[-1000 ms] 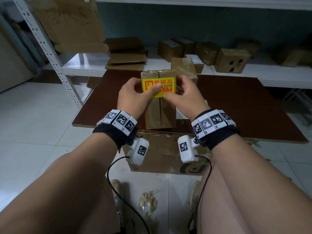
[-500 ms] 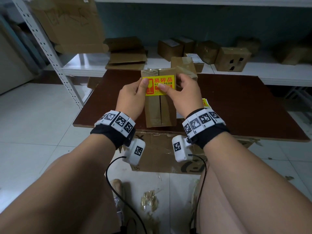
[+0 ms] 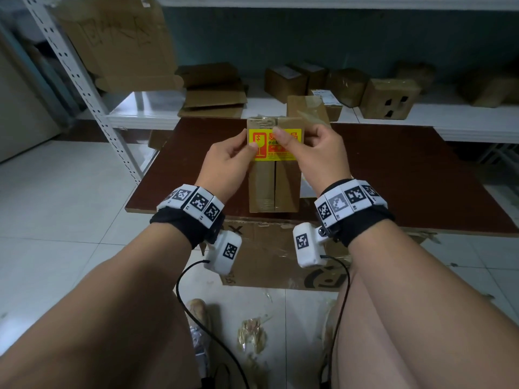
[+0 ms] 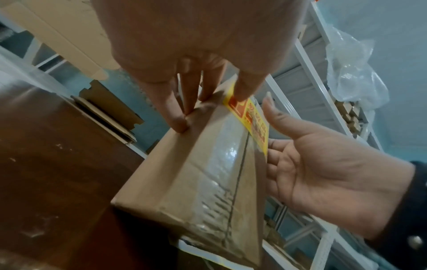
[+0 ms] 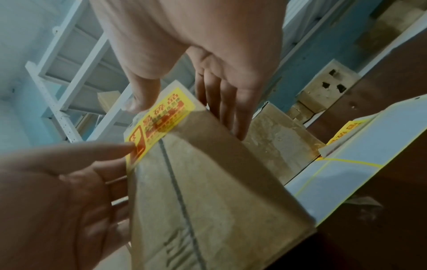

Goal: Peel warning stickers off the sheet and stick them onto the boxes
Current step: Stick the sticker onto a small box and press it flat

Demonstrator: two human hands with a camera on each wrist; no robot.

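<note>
A tall brown cardboard box (image 3: 273,181) stands at the near edge of the dark table (image 3: 393,178). A yellow warning sticker (image 3: 269,153) lies across its upper face. My left hand (image 3: 241,147) grips the box's left side, its thumb on the sticker's left edge (image 4: 242,91). My right hand (image 3: 309,147) grips the right side, and its thumb (image 5: 138,102) presses the sticker's upper middle. The sticker sheet (image 5: 346,164), mostly bare white backing with one yellow sticker (image 5: 344,133) showing, lies on the table to the right of the box.
A second taped box (image 3: 307,109) sits just behind the held one. The white shelf (image 3: 140,110) beyond the table carries flattened cardboard (image 3: 213,94) and several small boxes (image 3: 390,99). A large cardboard box (image 3: 266,256) stands under the table's near edge, by my knees.
My left thumb has slid from the sticker's middle to its left edge. My right thumb has moved up onto the sticker's upper middle. The box stays in place.
</note>
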